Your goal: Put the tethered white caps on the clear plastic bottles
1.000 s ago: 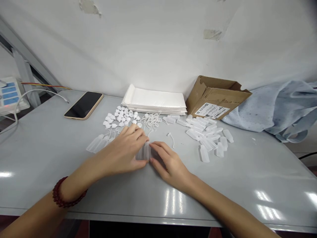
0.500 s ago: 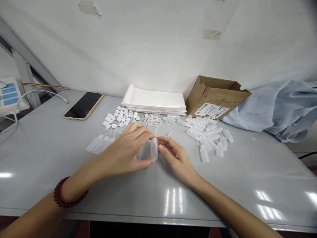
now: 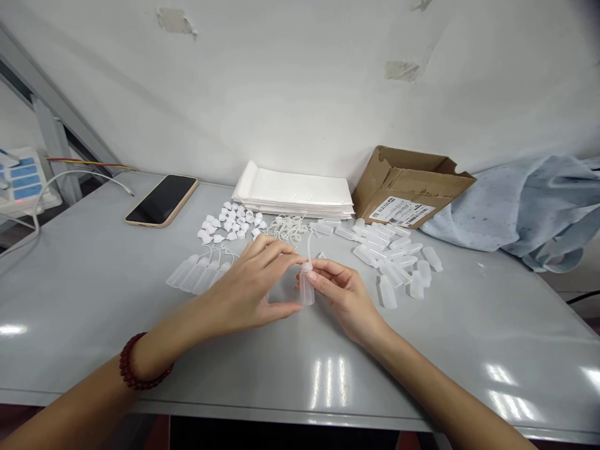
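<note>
1. The person's right hand (image 3: pixel 344 297) is partly closed, its thumb and fingertips (image 3: pixel 323 270) pinching the upper part of a translucent plastic bottle (image 3: pixel 306 289). The bottle stands almost upright in the air just above the table, between the 2 hands, with a thin white cord (image 3: pixel 310 247) rising from its top.
2. The left hand (image 3: pixel 244 281) is loosely open with its fingers curved, and a red bead bracelet (image 3: pixel 140 364) circles its wrist. Its index fingertip (image 3: pixel 297 257) and thumb (image 3: pixel 293 307) are near the bottle, but no grip shows, and I cannot tell whether they touch it.
3. The grey table (image 3: pixel 84 300) runs beneath both hands. Left of them lie 4 translucent bottles (image 3: pixel 194 274) side by side, with thin cords at their tops.
4. To the right, a loose heap of similar bottles (image 3: pixel 389 257) lies on its sides and at mixed angles.
5. Farther back are a cluster of small white caps (image 3: pixel 229 219) and a tangle of white cords (image 3: pixel 288 229).
6. Behind them, a stack of white padded envelopes (image 3: pixel 293 190) sits against the wall. Beside it is an open cardboard box (image 3: pixel 412 184) with a white barcode label (image 3: pixel 402 211), whose print is too small to read.
7. A smartphone (image 3: pixel 162 200) lies face up at the far left, and a pale blue cloth (image 3: pixel 520 215) is bunched at the far right.
</note>
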Demonstrator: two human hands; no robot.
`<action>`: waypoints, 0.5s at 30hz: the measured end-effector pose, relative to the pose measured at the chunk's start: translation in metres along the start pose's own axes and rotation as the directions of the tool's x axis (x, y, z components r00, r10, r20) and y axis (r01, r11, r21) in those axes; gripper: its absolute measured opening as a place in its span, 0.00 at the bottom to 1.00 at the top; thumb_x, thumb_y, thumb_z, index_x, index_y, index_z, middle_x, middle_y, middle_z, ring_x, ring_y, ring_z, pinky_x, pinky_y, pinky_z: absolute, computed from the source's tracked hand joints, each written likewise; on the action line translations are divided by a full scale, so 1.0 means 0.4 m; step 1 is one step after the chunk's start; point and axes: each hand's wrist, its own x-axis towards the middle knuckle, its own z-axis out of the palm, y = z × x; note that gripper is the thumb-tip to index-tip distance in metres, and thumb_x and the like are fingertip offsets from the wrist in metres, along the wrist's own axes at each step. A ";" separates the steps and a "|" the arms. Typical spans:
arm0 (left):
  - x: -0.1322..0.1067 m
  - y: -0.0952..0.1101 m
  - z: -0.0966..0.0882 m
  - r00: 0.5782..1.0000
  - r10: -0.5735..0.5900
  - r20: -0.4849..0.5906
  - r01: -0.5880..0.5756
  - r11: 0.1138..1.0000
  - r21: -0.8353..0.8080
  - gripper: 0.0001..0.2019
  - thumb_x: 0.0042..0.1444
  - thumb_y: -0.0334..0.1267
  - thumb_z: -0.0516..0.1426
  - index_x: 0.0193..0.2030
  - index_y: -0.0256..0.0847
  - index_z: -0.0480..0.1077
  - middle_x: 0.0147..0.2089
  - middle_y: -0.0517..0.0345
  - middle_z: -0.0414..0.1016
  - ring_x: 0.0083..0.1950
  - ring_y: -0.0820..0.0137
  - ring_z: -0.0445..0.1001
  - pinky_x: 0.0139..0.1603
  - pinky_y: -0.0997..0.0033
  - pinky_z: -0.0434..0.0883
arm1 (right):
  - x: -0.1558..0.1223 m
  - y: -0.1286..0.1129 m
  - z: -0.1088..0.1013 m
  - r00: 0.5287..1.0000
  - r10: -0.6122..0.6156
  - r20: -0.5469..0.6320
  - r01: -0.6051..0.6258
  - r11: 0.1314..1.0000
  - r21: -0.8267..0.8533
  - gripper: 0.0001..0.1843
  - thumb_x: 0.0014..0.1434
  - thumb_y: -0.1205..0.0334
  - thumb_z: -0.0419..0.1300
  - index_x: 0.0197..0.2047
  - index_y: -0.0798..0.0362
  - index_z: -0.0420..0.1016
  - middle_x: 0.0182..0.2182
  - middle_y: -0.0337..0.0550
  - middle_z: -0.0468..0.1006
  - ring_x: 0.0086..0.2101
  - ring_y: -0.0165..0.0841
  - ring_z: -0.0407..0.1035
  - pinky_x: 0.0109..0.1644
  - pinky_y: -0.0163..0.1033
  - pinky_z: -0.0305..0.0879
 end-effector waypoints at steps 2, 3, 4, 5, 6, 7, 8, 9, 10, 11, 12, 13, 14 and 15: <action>0.000 0.005 -0.003 0.999 -0.035 0.013 0.036 0.997 -0.075 0.25 0.52 0.49 0.63 0.54 0.41 0.65 0.49 0.53 0.68 0.52 0.61 0.61 0.51 0.59 0.66 | -0.001 -0.001 0.002 1.000 -0.012 -0.028 0.011 0.998 -0.057 0.12 0.51 0.56 0.68 0.39 0.51 0.78 0.32 0.39 0.78 0.33 0.30 0.72 0.42 0.37 0.67; 0.000 0.008 -0.004 0.998 -0.067 0.010 0.068 0.991 -0.118 0.24 0.53 0.50 0.62 0.53 0.42 0.66 0.49 0.53 0.69 0.52 0.61 0.61 0.50 0.61 0.68 | -0.002 -0.001 0.003 0.999 -0.016 -0.033 0.013 0.996 -0.086 0.13 0.51 0.56 0.69 0.38 0.51 0.77 0.31 0.39 0.78 0.32 0.30 0.72 0.40 0.37 0.67; 0.000 0.011 -0.005 0.993 -0.114 -0.006 0.112 0.981 -0.161 0.21 0.54 0.51 0.61 0.51 0.43 0.68 0.48 0.54 0.70 0.52 0.62 0.62 0.48 0.62 0.69 | -0.003 -0.001 0.005 0.999 -0.017 -0.028 0.014 0.993 -0.113 0.13 0.51 0.56 0.68 0.38 0.51 0.77 0.30 0.38 0.77 0.31 0.29 0.71 0.38 0.36 0.67; 0.001 0.013 -0.005 0.984 -0.176 -0.030 0.166 0.964 -0.205 0.18 0.56 0.51 0.59 0.48 0.44 0.69 0.46 0.55 0.71 0.51 0.62 0.64 0.45 0.64 0.69 | -0.005 0.000 0.006 1.000 -0.019 -0.017 0.017 0.990 -0.138 0.13 0.51 0.56 0.68 0.38 0.52 0.77 0.28 0.37 0.76 0.29 0.29 0.70 0.37 0.36 0.66; 0.002 0.014 -0.006 0.968 -0.246 -0.052 0.226 0.942 -0.249 0.15 0.57 0.51 0.57 0.45 0.44 0.71 0.44 0.56 0.73 0.50 0.63 0.66 0.41 0.67 0.70 | -0.007 0.000 0.009 1.000 -0.023 -0.003 0.022 0.987 -0.161 0.13 0.51 0.55 0.68 0.38 0.52 0.76 0.27 0.37 0.75 0.28 0.28 0.69 0.35 0.36 0.66; 0.004 0.014 -0.006 0.946 -0.316 -0.066 0.285 0.914 -0.288 0.13 0.58 0.50 0.56 0.42 0.44 0.72 0.42 0.57 0.74 0.47 0.64 0.68 0.37 0.69 0.70 | -0.008 0.001 0.011 0.999 -0.030 0.011 0.031 0.983 -0.180 0.13 0.51 0.55 0.67 0.38 0.52 0.76 0.26 0.36 0.74 0.27 0.28 0.68 0.35 0.36 0.65; 0.006 0.014 -0.007 0.924 -0.376 -0.073 0.336 0.886 -0.321 0.13 0.59 0.50 0.55 0.40 0.44 0.73 0.40 0.58 0.74 0.44 0.66 0.69 0.34 0.70 0.69 | -0.010 0.002 0.013 0.999 -0.041 0.020 0.044 0.979 -0.197 0.13 0.51 0.56 0.68 0.38 0.52 0.76 0.25 0.36 0.73 0.27 0.28 0.67 0.34 0.36 0.65; 0.008 0.013 -0.008 0.904 -0.421 -0.069 0.374 0.860 -0.346 0.12 0.59 0.49 0.55 0.38 0.44 0.74 0.37 0.59 0.75 0.40 0.67 0.70 0.32 0.71 0.68 | -0.011 0.003 0.015 0.998 -0.053 0.024 0.057 0.976 -0.211 0.13 0.50 0.56 0.68 0.37 0.52 0.76 0.24 0.35 0.72 0.27 0.28 0.67 0.34 0.37 0.65; 0.011 0.011 -0.010 0.892 -0.449 -0.056 0.400 0.840 -0.366 0.12 0.59 0.49 0.55 0.36 0.44 0.74 0.35 0.60 0.75 0.36 0.69 0.70 0.31 0.72 0.68 | -0.012 0.003 0.017 0.998 -0.063 0.027 0.067 0.973 -0.222 0.13 0.50 0.56 0.68 0.37 0.52 0.76 0.24 0.35 0.71 0.27 0.28 0.66 0.35 0.37 0.65; 0.013 0.010 -0.011 0.885 -0.464 -0.039 0.416 0.825 -0.382 0.12 0.59 0.48 0.55 0.35 0.44 0.75 0.33 0.61 0.75 0.33 0.70 0.70 0.30 0.72 0.67 | -0.013 0.004 0.019 0.997 -0.067 0.029 0.072 0.971 -0.228 0.13 0.50 0.56 0.69 0.37 0.52 0.76 0.24 0.35 0.71 0.27 0.28 0.66 0.35 0.37 0.65; 0.014 0.008 -0.013 0.881 -0.473 -0.023 0.426 0.813 -0.397 0.12 0.59 0.47 0.55 0.34 0.44 0.75 0.32 0.61 0.75 0.31 0.71 0.69 0.29 0.72 0.67 | -0.013 0.004 0.020 0.997 -0.065 0.031 0.070 0.971 -0.229 0.13 0.49 0.56 0.69 0.37 0.52 0.76 0.24 0.35 0.71 0.27 0.28 0.66 0.34 0.36 0.65; 0.015 0.007 -0.015 0.879 -0.477 -0.007 0.432 0.802 -0.413 0.13 0.60 0.47 0.54 0.33 0.44 0.75 0.31 0.61 0.75 0.30 0.71 0.69 0.28 0.72 0.67 | -0.013 0.004 0.021 0.998 -0.060 0.035 0.067 0.972 -0.227 0.13 0.49 0.56 0.69 0.37 0.52 0.76 0.24 0.35 0.71 0.27 0.27 0.65 0.34 0.36 0.65; 0.015 0.006 -0.016 0.878 -0.478 0.008 0.435 0.792 -0.428 0.13 0.60 0.47 0.54 0.33 0.44 0.75 0.31 0.61 0.75 0.30 0.71 0.70 0.28 0.72 0.67 | -0.014 0.003 0.021 0.998 -0.054 0.038 0.062 0.973 -0.224 0.13 0.49 0.56 0.69 0.37 0.52 0.76 0.24 0.34 0.70 0.27 0.27 0.65 0.35 0.36 0.64; 0.015 0.005 -0.017 0.878 -0.478 0.021 0.437 0.783 -0.442 0.13 0.60 0.47 0.54 0.33 0.44 0.75 0.31 0.61 0.76 0.30 0.71 0.71 0.28 0.72 0.68 | -0.014 0.003 0.021 0.998 -0.048 0.043 0.056 0.974 -0.219 0.13 0.49 0.56 0.69 0.36 0.52 0.76 0.24 0.34 0.70 0.26 0.27 0.65 0.35 0.36 0.64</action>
